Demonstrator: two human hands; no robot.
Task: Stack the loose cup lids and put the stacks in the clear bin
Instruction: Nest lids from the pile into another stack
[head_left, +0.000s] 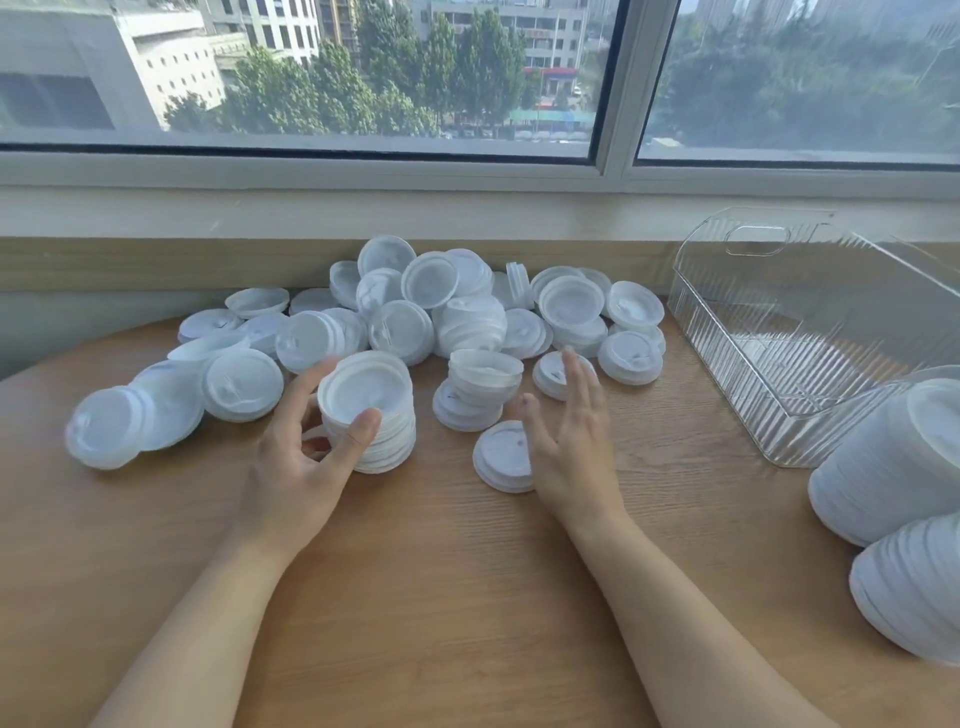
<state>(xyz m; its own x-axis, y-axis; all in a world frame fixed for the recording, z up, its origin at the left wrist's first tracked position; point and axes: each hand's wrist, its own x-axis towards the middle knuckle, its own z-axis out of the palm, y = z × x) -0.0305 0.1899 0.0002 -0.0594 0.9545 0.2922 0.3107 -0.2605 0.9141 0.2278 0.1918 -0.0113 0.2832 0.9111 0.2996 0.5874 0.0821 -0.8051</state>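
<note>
A heap of loose white cup lids (467, 306) lies along the back of the wooden table (426, 597). My left hand (306, 452) grips a short stack of lids (371, 410), thumb in front and fingers behind it. My right hand (566, 441) hovers with straight fingers and holds nothing, between a second small stack (483, 379) and a single lid (558, 374). Another flat lid (501, 462) lies just left of that hand. The clear ribbed bin (810, 332) stands at the right, with nothing visible inside.
Two long stacks of lids (893, 467) (914, 587) lie on their sides at the right edge, in front of the bin. A window sill and a low wall run behind the heap. Bare wood lies between my forearms.
</note>
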